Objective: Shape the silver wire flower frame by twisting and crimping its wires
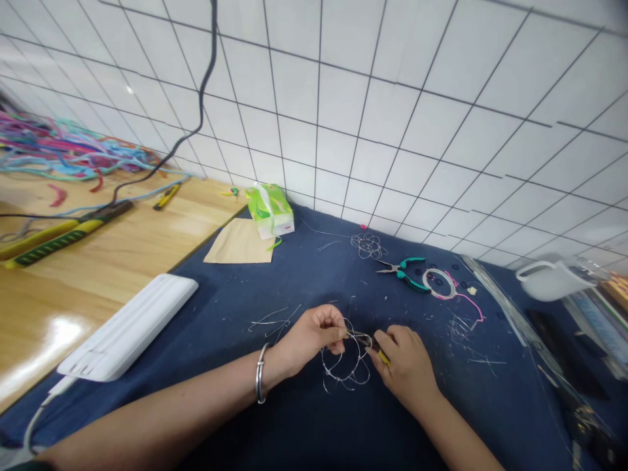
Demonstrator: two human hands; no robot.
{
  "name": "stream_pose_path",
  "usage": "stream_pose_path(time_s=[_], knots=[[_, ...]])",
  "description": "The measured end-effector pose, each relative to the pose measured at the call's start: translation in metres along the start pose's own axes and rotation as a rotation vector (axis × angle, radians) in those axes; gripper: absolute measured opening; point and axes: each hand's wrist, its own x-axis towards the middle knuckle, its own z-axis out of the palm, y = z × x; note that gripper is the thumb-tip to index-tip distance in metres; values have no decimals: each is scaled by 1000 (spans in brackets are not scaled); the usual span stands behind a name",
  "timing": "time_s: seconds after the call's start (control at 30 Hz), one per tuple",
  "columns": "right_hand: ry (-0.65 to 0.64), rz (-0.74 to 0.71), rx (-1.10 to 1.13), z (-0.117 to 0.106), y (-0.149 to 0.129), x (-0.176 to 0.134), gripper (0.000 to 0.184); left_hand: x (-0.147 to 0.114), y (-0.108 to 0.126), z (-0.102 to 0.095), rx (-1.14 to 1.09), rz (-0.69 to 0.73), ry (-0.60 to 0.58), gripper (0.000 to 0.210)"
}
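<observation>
Wirework [338, 378] partly behind left hand [318, 332]

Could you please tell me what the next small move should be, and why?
Probably a gentle squeeze of the pliers on the wire: the right hand holds them with their tips seemingly at it, while the left hand pinches it close by.

A white tiled wall [294, 88] backs the wooden tabletop [147, 239]
</observation>
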Motion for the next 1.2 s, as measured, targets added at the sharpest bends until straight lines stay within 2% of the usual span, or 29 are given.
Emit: stream_pose_path(time_s=[0.4,0.77,1.03,1.2], knots=[[43,12,60,6,-3,-3,20,-1,4,4,113,3,37,10],[20,24,70,8,0,-3,21,-1,6,3,43,-26,19,13],[-15,17,-6,-1,9,0,21,0,6,4,15,-30,40,12],[-6,17,-58,-7,16,3,29,0,3,2,11,-33,63,11]])
